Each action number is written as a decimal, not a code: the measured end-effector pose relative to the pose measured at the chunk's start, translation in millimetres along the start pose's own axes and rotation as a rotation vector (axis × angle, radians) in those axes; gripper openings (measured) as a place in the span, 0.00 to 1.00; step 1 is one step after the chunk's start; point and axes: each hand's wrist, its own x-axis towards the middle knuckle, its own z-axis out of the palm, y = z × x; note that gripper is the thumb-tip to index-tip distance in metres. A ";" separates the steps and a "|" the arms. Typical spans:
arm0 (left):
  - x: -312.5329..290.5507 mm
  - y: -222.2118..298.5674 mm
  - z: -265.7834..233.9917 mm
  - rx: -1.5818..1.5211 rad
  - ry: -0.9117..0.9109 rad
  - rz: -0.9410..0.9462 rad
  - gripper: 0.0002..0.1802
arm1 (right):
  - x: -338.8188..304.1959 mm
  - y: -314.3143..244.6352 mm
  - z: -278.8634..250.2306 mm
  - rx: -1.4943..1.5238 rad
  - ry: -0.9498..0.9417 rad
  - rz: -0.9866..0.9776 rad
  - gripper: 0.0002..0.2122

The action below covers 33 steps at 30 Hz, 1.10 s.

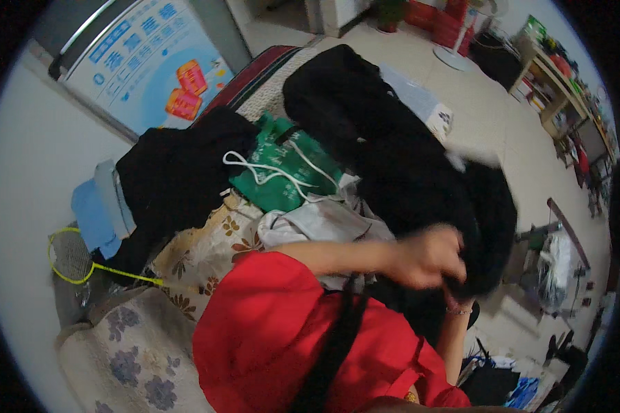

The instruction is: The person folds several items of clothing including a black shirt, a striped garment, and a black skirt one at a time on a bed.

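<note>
Red top (255, 323) up close, black garment (410, 155) slants up-left from the fingers of my nearer left hand (428, 258), right hand (457, 299) below, can't tell if either's clamped.

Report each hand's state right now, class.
Left hand: curled, blurred, at the black cloth garment; grip unclear.
Right hand: partly hidden beside the garment; cannot tell.

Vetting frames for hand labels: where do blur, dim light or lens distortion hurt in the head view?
Head view: left hand smeared, likely motion blur; head view: black garment so dark most folds vanish; head view: desk slanted near the right rim, picture corners black; head view: white cord comparatively crisp.
</note>
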 end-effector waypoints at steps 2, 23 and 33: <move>11.4 3.4 80.9 -0.442 -0.252 0.011 0.15 | -33.5 -19.5 -12.9 0.064 -0.002 -0.112 0.27; -35.1 -29.8 259.1 -0.766 -1.030 -0.772 0.09 | -331.6 119.1 -139.8 0.731 0.789 -0.721 0.38; -59.9 -93.3 283.6 -0.055 -0.365 -0.597 0.27 | -339.7 109.1 -158.4 0.438 1.151 -0.592 0.18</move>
